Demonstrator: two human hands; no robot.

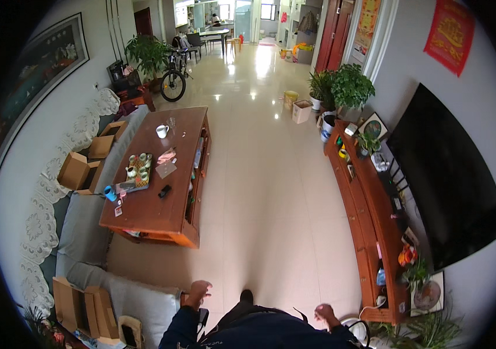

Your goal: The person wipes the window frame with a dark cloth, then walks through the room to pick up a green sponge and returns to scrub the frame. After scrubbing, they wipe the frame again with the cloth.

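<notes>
Grey sofa (140,305), lower left. Left hand (199,292), just beside its end: fingers loosely parted, visibly empty. Right hand (325,314), near wooden cabinet (360,224): half-curled, contents indiscernible. Beyond: low table (185,151), white mug (162,132).

A white mug (162,132) stands toward the far edge of the table (184,154), and a tea tray (141,184) sits along the left edge.
</notes>
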